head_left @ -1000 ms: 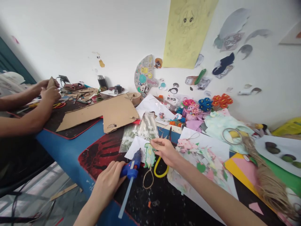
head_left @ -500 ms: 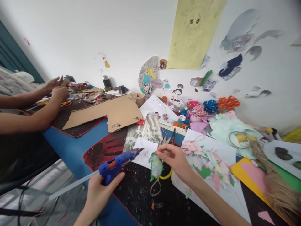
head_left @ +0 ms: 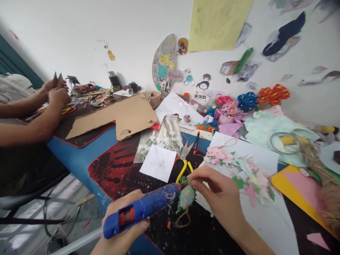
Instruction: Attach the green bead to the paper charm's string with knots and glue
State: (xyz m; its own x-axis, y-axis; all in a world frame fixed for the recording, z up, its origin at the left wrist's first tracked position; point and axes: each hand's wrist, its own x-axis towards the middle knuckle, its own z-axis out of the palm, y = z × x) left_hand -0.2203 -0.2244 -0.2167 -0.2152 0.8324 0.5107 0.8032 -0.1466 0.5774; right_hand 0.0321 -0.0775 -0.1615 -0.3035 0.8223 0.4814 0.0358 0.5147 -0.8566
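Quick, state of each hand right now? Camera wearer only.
Left hand: closed, holding the blue glue gun.
Right hand: thumb and fingers closed, pinching the green-edged ornament near its top.

From the person's head, the camera looks ahead and down, with left grip (head_left: 126, 235) and right grip (head_left: 220, 189) close, low down, and the wall (head_left: 130, 35) farther, up top.

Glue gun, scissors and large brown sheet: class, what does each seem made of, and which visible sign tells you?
Glue gun: probably plastic, blue, slightly dull, with moulded-looking contours. Scissors: blades likely metal, grey and smooth; yellow handles, perhaps plastic. Large brown sheet: apparently cardboard, matte, tan and stiff-looking.
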